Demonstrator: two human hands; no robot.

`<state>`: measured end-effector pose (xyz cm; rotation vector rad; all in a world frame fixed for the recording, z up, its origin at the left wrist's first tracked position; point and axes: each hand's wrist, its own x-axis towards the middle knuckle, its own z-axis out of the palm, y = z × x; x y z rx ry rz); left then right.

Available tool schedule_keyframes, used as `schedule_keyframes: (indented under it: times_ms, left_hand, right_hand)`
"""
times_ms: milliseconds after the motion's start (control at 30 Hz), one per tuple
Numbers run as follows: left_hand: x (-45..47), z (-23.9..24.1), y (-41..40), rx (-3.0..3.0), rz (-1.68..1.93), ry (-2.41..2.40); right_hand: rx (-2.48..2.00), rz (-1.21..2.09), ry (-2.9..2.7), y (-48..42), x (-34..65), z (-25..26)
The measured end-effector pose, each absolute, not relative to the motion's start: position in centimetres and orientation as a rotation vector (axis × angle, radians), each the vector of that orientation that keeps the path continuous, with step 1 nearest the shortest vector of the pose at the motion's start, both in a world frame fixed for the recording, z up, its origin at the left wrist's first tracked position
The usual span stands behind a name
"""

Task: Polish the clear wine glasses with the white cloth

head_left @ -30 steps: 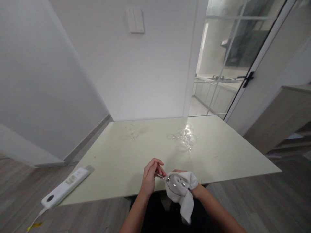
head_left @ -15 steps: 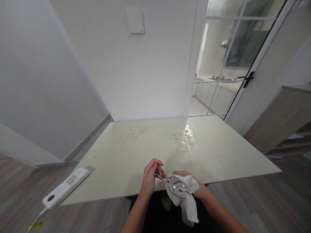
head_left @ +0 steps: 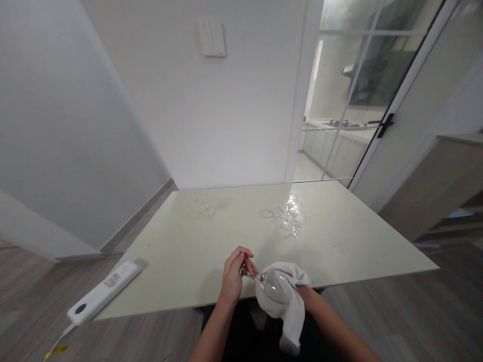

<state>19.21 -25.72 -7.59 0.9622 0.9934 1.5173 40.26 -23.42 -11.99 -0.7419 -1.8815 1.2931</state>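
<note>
My left hand (head_left: 234, 274) is closed around the foot end of a clear stemmed glass (head_left: 270, 284). The glass lies tilted sideways over the table's near edge, its bowl pointing to the right. A white cloth (head_left: 289, 299) wraps round the bowl and hangs down below it. My right hand (head_left: 303, 291) is mostly covered by this cloth and grips it against the bowl; its fingers are hidden.
On the pale table (head_left: 181, 261), several clear glasses (head_left: 292, 213) stand clustered at the back right. Another clear glass (head_left: 206, 207) is at the back left. A white power strip (head_left: 105, 291) lies across the left edge, its cord trailing to the floor.
The cloth has shifted over the bowl, and my right hand has slipped further behind it. My left hand stays nearly in place on the glass.
</note>
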Motion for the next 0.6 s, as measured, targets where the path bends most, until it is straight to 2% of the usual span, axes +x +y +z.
schedule_keyframes:
  times_ms: [200,333,467,600]
  left_hand:
    - [19.1,-8.8,-24.8,0.942,1.536,1.034]
    - [19.4,-9.3,-24.2,0.928,1.511,1.105]
    - [20.8,-10.1,-24.2,0.946,1.514,1.203]
    - [23.2,-10.5,-25.3,1.324,1.398,1.259]
  right_hand:
    - [-0.63,1.527,-1.707,-23.4,39.4,-10.6]
    - [-0.794,1.626,-1.166,-23.6,37.9,-10.5]
    - [-0.834,1.55,-0.624,-23.5,37.0,-11.7]
    - [-0.865,1.543,-0.74,-23.4,36.5,-13.3]
